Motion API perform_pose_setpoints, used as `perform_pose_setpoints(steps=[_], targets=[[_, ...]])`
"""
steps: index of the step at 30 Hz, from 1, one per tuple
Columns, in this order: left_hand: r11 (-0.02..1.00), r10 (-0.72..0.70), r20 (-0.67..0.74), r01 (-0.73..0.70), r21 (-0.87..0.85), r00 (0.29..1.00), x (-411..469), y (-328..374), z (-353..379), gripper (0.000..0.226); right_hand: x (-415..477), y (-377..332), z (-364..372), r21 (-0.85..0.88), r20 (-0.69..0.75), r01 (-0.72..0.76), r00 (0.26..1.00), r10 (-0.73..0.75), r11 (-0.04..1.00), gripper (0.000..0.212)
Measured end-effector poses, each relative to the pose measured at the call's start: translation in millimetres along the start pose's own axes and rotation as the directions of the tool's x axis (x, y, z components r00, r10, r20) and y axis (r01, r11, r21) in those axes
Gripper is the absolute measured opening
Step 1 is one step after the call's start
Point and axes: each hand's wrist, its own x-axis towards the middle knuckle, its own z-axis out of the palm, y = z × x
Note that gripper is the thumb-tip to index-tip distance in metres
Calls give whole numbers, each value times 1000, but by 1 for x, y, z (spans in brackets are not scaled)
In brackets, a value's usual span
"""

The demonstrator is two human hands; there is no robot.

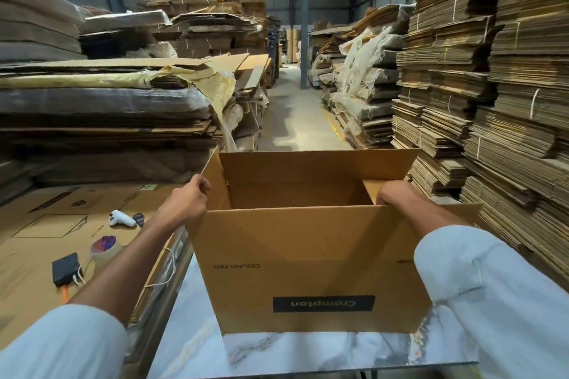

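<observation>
A brown cardboard box with an upside-down "Crompton" label stands open-topped on a marble-patterned table in front of me. All its top flaps stand up. My left hand grips the left side flap near its upper edge, fingers curled over it. My right hand reaches inside the box at the right, pressing against the right inner flap; its fingers are mostly hidden behind the near flap.
To my left, a low stack of flat cartons carries a white tool, a tape roll and a black device. Tall stacks of flattened cardboard line both sides of a concrete aisle.
</observation>
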Motion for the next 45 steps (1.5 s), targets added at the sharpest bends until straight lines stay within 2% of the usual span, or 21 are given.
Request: perform_pose_setpoints(steps=[3, 9, 10, 13, 17, 21, 25, 33, 40, 43, 45], targets=[[1000, -6, -1, 6, 9, 1000, -2, 0, -3, 28, -1, 0, -2, 11, 14, -28, 1000, 28, 1000, 22], [1000, -10, -7, 10, -15, 1000, -3, 2, -2, 32, 8, 17, -17, -62, 8, 26, 1000, -25, 998, 49], [1000, -8, -8, 8, -16, 1000, -2, 2, -1, 31, 9, 24, -23, -110, -16, 42, 999, -44, 993, 51], [1000, -2, -10, 2, -25, 1000, 2, 3, 0, 30, 9, 48, -41, -130, -167, 86, 980, -107, 988, 36], [1000, 6, -12, -6, -17, 1000, 9, 5, 3, 27, 11, 88, -44, -31, -398, -2, 917, -11, 1000, 4], [1000, 10, -16, -10, 13, 1000, 12, 6, 3, 27, 20, 113, -30, 99, -494, -39, 866, 83, 994, 12], [1000, 2, -5, -2, -11, 1000, 10, 7, 0, 25, 24, 117, -21, 141, -508, -74, 851, 136, 987, 15], [999, 7, -7, -7, -52, 1000, 0, 12, -3, 25, 28, 111, -14, 132, -546, -45, 830, 111, 990, 15], [997, -15, 11, 16, -76, 1000, -6, 16, -4, 33, 36, 121, -3, 251, -535, 5, 834, 134, 968, 5], [983, -7, 9, 9, -183, 1000, -8, 15, -3, 41, 41, 127, 6, 390, -516, 104, 848, 123, 915, 28], [931, 3, 10, 1, -366, 1000, -10, 14, -4, 45, 34, 124, 14, 575, -543, 249, 829, 136, 779, 42]])
